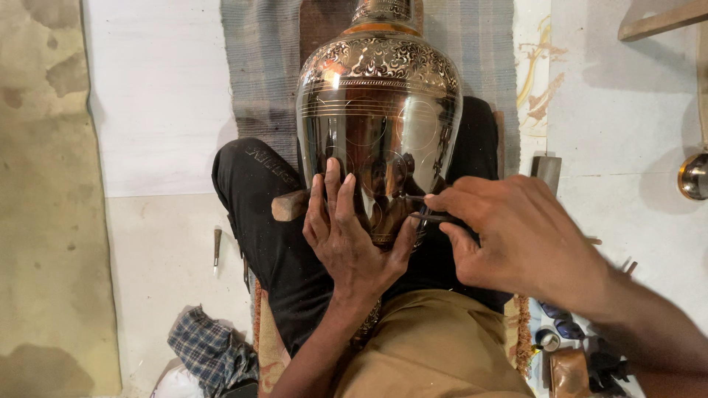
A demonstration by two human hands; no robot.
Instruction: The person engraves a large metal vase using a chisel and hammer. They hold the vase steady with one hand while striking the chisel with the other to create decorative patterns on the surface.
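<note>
Vase (pixel 380 110) of shiny dark metal, with bands of engraved scrollwork around its shoulder and neck, lies across the person's lap on the black trousers (pixel 269 214), its neck pointing away toward a striped grey mat (pixel 258 51). Left hand (pixel 346 236) is spread flat against the lower belly of the vase, fingers open and apart, palm pressing the metal and gripping nothing. Right hand (pixel 516 236) is closed, thumb and fingers pinched on a thin dark tool (pixel 422 208) whose tip touches the vase just beside the left thumb. A wooden handle end (pixel 289 205) sticks out from under the vase near the left fingers. On the pale floor (pixel 162 250) to the left lies a small chisel (pixel 217 245), well apart from the hands, and a checked cloth (pixel 210 350) is bunched near the bottom edge. A round metal object (pixel 694 177) shows at the right edge of the floor, and small items (pixel 568 354) crowd the bottom right corner, too jumbled to tell apart.
</note>
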